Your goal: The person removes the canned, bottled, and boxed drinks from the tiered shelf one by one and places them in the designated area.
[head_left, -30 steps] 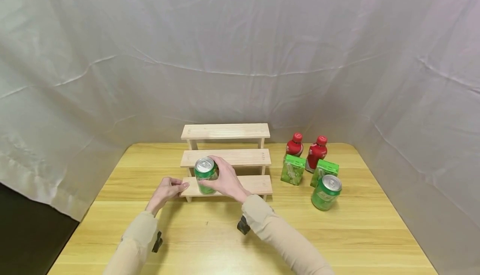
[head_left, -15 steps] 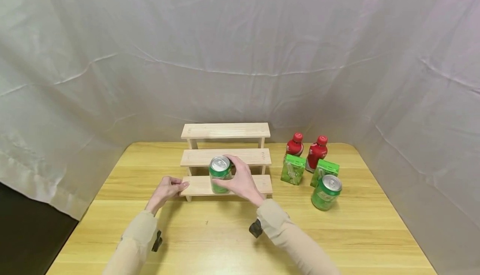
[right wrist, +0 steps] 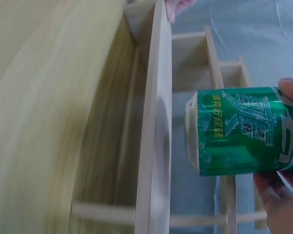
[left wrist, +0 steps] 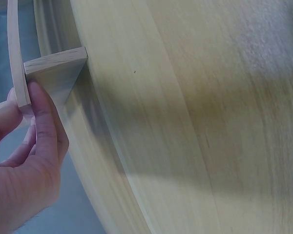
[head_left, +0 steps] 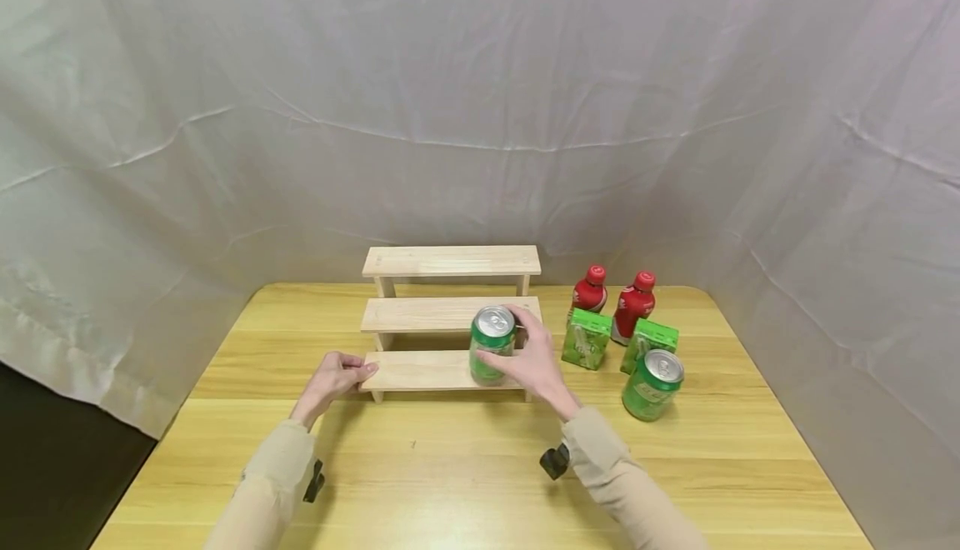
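Note:
My right hand [head_left: 534,360] grips a green soda can [head_left: 489,362] with a silver top, thumb and fingers round its sides. The can is upright near the right end of the lowest step of a pale three-step wooden shelf [head_left: 420,371]. In the right wrist view a small gap shows between the base of the can [right wrist: 239,131] and the step [right wrist: 161,117]. At the step's left end, my left hand [head_left: 335,381] pinches the board. The left wrist view has the thumb on one face of the board [left wrist: 18,63] and fingers on the other.
To the right of the shelf stand two red bottles [head_left: 632,310], two green drink cartons [head_left: 585,342] and another green can [head_left: 651,390]. The wooden table [head_left: 450,483] is bordered by grey fabric [head_left: 465,117] at the back and sides.
My right hand has carried the green can rightward along the lowest step, from its left part to near its right end. The left hand stays in place on the board.

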Demonstrator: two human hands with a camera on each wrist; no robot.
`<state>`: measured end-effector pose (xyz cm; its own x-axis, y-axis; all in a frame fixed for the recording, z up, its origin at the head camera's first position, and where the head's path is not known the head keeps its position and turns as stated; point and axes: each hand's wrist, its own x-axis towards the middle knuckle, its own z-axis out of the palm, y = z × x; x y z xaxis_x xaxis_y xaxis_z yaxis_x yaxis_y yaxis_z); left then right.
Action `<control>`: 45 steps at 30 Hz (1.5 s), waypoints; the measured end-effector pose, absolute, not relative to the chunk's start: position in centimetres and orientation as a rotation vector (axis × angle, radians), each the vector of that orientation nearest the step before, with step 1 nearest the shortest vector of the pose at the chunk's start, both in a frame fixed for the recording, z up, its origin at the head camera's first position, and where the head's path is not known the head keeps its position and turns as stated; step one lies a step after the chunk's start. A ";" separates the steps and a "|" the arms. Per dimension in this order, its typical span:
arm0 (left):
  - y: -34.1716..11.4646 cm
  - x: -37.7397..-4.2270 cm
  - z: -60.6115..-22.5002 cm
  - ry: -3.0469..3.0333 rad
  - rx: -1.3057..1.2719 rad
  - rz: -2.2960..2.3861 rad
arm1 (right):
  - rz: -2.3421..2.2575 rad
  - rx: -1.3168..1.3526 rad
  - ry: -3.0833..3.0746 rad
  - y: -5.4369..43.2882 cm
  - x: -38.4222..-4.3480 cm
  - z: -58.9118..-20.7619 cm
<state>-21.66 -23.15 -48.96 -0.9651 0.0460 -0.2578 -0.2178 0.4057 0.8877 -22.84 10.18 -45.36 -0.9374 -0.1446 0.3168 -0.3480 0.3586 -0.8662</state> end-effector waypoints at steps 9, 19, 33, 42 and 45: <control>-23.2 -21.8 -49.0 2.415 -0.142 1.599 | 1.546 0.366 -2.365 14.1 -22.8 -45.3; -23.0 -21.7 -49.2 2.412 -0.140 1.611 | 1.472 0.152 -2.374 18.8 -22.5 -46.0; -23.2 -21.9 -49.5 2.408 -0.152 1.598 | 1.418 0.017 -2.450 21.4 -22.0 -48.5; -23.2 -21.7 -49.2 2.428 -0.155 1.580 | 1.358 -0.020 -2.548 21.7 -21.7 -50.3; -23.1 -21.7 -49.1 2.430 -0.166 1.574 | 1.337 -0.016 -2.571 21.7 -21.7 -50.8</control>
<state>-21.68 -23.09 -49.08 -0.9646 0.0354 -0.2614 -0.2241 0.4130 0.8827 -21.70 21.67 -50.78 -0.9703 0.1214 0.2094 -0.1017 0.5805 -0.8079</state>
